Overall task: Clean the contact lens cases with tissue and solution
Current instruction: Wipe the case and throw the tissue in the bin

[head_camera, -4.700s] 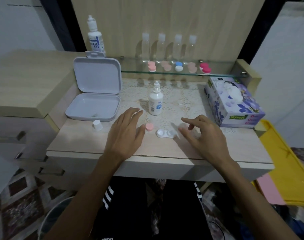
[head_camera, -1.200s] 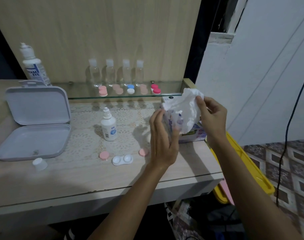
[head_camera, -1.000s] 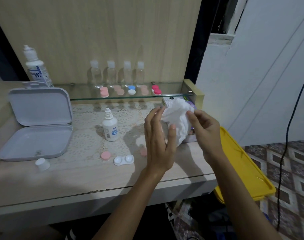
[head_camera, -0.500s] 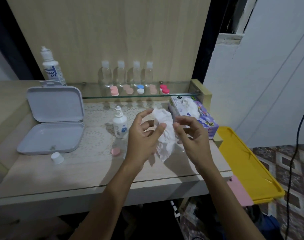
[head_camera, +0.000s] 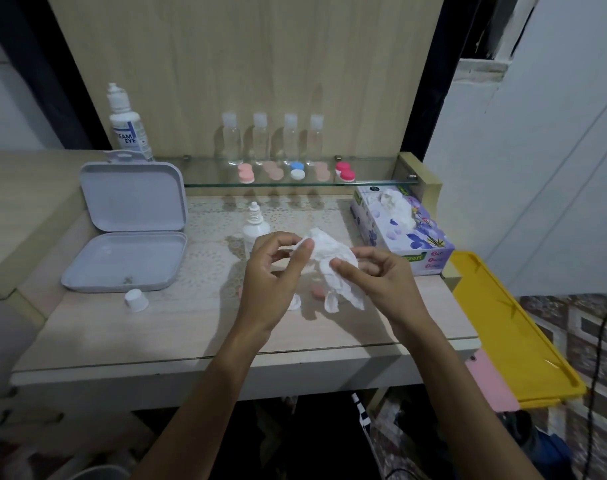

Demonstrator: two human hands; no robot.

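While the worktop (head_camera: pixel 198 327) carries an open grey box (head_camera: pixel 128 237) holding only a small speck, the tissue box (head_camera: pixel 404 230) at its right end shows 1 sheet standing out. Both hands pinch a crumpled tissue (head_camera: pixel 333 268): left hand (head_camera: pixel 272 282) at its top, right hand (head_camera: pixel 378 282) at its side. The contact lens case (head_camera: pixel 296 302), mostly hidden, lies directly below the left hand, nearer to it.

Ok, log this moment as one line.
step: tissue prep | left hand: pinches tissue | right hand: pinches tissue | case: mostly hidden
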